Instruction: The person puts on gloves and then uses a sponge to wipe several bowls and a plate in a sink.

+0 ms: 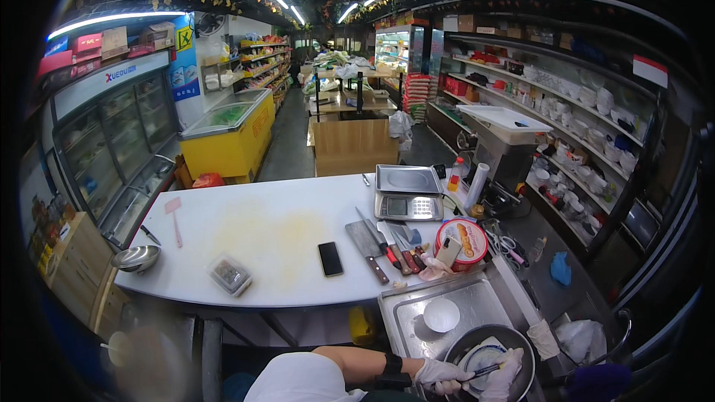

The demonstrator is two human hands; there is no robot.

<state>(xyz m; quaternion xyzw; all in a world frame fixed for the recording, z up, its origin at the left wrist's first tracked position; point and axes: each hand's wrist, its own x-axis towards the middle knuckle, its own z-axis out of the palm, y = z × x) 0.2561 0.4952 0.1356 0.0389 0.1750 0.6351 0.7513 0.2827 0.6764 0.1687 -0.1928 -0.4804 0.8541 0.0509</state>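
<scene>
At the lower right, my white-gloved left hand (444, 375) and white-gloved right hand (505, 374) are over a large dark metal basin (529, 341). A slim dark-handled tool (485, 370) runs between them, with the fingers of both hands closed on it; its exact kind is unclear. Below the hands, a blue-and-white dish (475, 358) rests inside the basin, partly covered by them. To the basin's upper left, a white bowl (441, 315) stands in a stainless steel sink or tray (410, 340).
A white worktop (251, 223) carries a smartphone (330, 259), a lidded plastic box (229, 274), a steel bowl (136, 257), a pink fly swatter (174, 215) and a digital scale (408, 192). Several knives, including a cleaver (366, 245), lie beside a round red tub (468, 262).
</scene>
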